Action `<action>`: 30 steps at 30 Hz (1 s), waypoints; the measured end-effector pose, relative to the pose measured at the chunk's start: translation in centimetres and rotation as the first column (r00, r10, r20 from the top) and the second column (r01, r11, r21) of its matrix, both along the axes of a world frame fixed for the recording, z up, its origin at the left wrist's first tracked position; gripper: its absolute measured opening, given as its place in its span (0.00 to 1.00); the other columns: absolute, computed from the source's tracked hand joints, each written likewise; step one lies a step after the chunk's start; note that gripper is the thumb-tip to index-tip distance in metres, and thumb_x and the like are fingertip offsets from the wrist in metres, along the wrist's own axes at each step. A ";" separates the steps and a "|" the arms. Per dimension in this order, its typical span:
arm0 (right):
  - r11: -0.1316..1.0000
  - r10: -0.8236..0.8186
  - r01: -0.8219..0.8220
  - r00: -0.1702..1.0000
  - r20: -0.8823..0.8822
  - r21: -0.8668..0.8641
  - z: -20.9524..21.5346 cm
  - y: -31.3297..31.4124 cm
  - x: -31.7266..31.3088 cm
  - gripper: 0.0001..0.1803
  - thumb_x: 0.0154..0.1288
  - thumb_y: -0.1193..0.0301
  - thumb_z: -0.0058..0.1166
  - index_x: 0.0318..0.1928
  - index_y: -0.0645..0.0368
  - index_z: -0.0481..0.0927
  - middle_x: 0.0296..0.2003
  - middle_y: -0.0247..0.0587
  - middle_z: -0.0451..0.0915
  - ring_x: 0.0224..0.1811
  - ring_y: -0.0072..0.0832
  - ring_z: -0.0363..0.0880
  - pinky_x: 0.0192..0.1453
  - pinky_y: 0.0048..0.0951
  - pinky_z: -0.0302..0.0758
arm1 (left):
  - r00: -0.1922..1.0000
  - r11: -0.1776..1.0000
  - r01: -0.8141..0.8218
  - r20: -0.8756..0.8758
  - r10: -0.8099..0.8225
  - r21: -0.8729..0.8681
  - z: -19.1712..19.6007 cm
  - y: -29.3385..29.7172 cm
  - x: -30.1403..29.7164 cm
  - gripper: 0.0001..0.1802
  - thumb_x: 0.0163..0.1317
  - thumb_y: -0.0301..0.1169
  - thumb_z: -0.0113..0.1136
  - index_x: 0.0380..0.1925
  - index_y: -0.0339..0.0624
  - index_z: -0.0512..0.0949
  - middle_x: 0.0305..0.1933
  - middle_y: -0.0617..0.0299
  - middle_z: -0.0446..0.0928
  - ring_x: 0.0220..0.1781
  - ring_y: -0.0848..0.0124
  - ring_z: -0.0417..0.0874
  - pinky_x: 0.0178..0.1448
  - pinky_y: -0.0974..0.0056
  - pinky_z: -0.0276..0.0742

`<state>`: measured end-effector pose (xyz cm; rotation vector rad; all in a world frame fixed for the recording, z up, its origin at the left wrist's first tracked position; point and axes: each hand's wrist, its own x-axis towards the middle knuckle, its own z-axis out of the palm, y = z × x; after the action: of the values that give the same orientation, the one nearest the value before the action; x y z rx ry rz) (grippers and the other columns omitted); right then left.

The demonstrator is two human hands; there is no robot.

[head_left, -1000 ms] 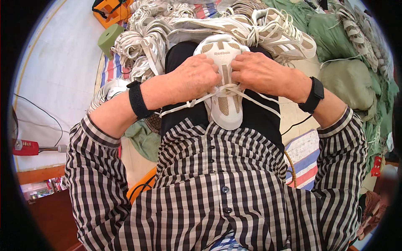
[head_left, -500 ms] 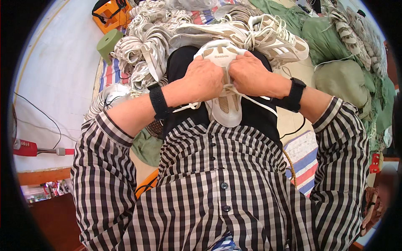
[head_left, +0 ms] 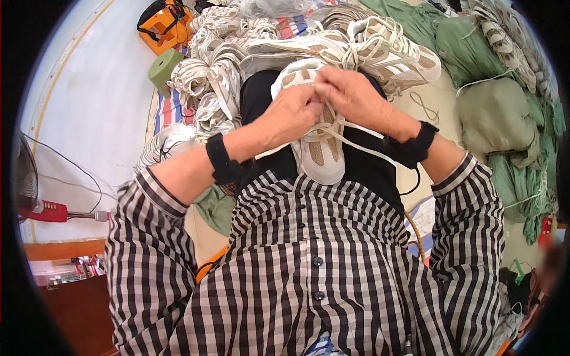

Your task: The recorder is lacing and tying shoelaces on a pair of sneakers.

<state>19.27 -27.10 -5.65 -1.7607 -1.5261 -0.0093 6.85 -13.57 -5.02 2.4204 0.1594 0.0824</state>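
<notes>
Resting on the lap, sole side down and toe pointing away: a white and beige sneaker (head_left: 317,145), lying over black trousers (head_left: 368,172). Left hand (head_left: 291,113) pressing on the upper part of the sneaker, fingers (head_left: 312,104) pinched together on the white lace (head_left: 356,139) near the tongue. Right hand (head_left: 350,95) meeting it just beside, fingers (head_left: 325,89) curled and clamped on the same lace. Loose lace ends trailing across the trousers toward the right forearm and toward the left wrist. Wearing a black band on each wrist (head_left: 221,160) and a black-and-white checked shirt (head_left: 309,267). Lying on the floor beyond the knees: a heap of matching sneakers (head_left: 249,53), touching one another. Sitting near the heap's far left corner: an orange box (head_left: 163,24) and a green foam block (head_left: 165,65). Piling up along the floor's right edge: green sacks (head_left: 499,113).
</notes>
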 end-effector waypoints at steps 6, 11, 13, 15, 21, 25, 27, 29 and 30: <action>0.962 -0.058 -0.117 0.797 -0.601 -0.248 2.4 1.1 1.6 0.12 0.72 0.69 0.44 0.32 0.63 0.72 0.25 0.34 0.77 0.25 0.19 0.81 0.27 0.22 0.75 | 0.850 0.852 0.517 -0.061 -0.522 -0.086 -1.1 -6.6 -3.8 0.06 0.60 0.27 0.56 0.31 0.35 0.73 0.25 0.47 0.74 0.32 0.49 0.79 0.38 0.53 0.75; 0.839 0.532 -0.511 0.700 -0.477 0.187 9.9 9.3 -7.3 0.13 0.64 0.70 0.47 0.30 0.69 0.77 0.25 0.45 0.83 0.31 0.26 0.85 0.31 0.25 0.79 | 0.459 0.385 0.851 0.147 -0.876 -0.357 0.2 -13.5 -3.9 0.07 0.55 0.25 0.57 0.25 0.29 0.74 0.28 0.44 0.76 0.34 0.48 0.80 0.40 0.53 0.75; 0.562 0.819 -0.690 0.388 -0.423 0.456 13.7 12.0 -13.0 0.15 0.61 0.69 0.48 0.30 0.71 0.80 0.27 0.50 0.84 0.30 0.28 0.85 0.32 0.29 0.78 | 0.240 0.255 0.964 0.632 -0.737 -0.068 0.7 -14.3 -5.2 0.10 0.55 0.26 0.56 0.28 0.26 0.71 0.34 0.40 0.75 0.47 0.50 0.77 0.51 0.53 0.72; 0.556 0.830 -0.727 0.514 -0.218 0.402 16.3 13.2 -15.9 0.14 0.60 0.70 0.48 0.31 0.70 0.81 0.28 0.50 0.84 0.29 0.32 0.83 0.34 0.32 0.77 | 0.276 0.404 0.915 0.742 -0.611 -0.008 1.1 -15.3 -5.6 0.10 0.47 0.26 0.62 0.26 0.28 0.79 0.24 0.50 0.77 0.30 0.50 0.77 0.48 0.55 0.74; 0.862 0.502 -0.497 0.864 -0.034 0.105 11.9 8.8 -7.4 0.12 0.67 0.67 0.50 0.42 0.65 0.77 0.32 0.51 0.80 0.35 0.40 0.79 0.40 0.36 0.75 | 0.440 0.268 0.880 0.460 -0.771 -0.392 6.4 -15.6 -6.1 0.07 0.49 0.23 0.56 0.25 0.28 0.73 0.24 0.47 0.74 0.32 0.48 0.76 0.45 0.54 0.72; 0.960 0.094 -0.161 0.957 -0.274 -0.231 7.0 -1.3 -1.4 0.08 0.68 0.71 0.50 0.40 0.64 0.78 0.30 0.43 0.80 0.29 0.29 0.80 0.35 0.31 0.76 | 0.614 0.168 0.733 0.535 -0.580 -0.659 10.6 -18.3 -4.9 0.07 0.55 0.23 0.52 0.20 0.31 0.72 0.23 0.41 0.75 0.29 0.50 0.80 0.31 0.54 0.72; 0.931 -0.019 -0.078 0.965 -0.260 -0.356 4.0 -5.5 -1.7 0.08 0.66 0.71 0.51 0.41 0.62 0.78 0.35 0.50 0.81 0.35 0.38 0.82 0.39 0.37 0.77 | 0.611 0.209 0.780 0.646 -0.458 -0.590 12.0 -19.3 -2.6 0.05 0.58 0.22 0.51 0.30 0.32 0.75 0.23 0.52 0.73 0.29 0.59 0.77 0.36 0.55 0.70; 0.978 0.087 -0.127 0.970 -0.227 -0.168 0.9 -9.6 -3.6 0.15 0.64 0.71 0.54 0.50 0.62 0.75 0.43 0.50 0.80 0.41 0.43 0.82 0.43 0.38 0.77 | 0.393 0.510 0.849 0.810 -0.435 -0.138 14.0 -19.6 3.8 0.08 0.55 0.30 0.58 0.26 0.36 0.78 0.23 0.54 0.77 0.30 0.61 0.81 0.34 0.57 0.74; 0.985 0.127 -0.145 0.976 -0.177 -0.093 -0.5 -10.2 -4.1 0.19 0.62 0.72 0.56 0.53 0.62 0.72 0.46 0.50 0.79 0.43 0.45 0.81 0.45 0.39 0.77 | 0.113 0.646 0.676 0.816 -0.567 0.355 14.9 -18.0 7.9 0.12 0.52 0.37 0.62 0.26 0.38 0.81 0.23 0.57 0.79 0.31 0.61 0.83 0.33 0.57 0.76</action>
<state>15.21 -37.31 -6.17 -1.6878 -1.5417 0.2887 14.76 -31.55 9.86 1.7732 -1.3551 0.9283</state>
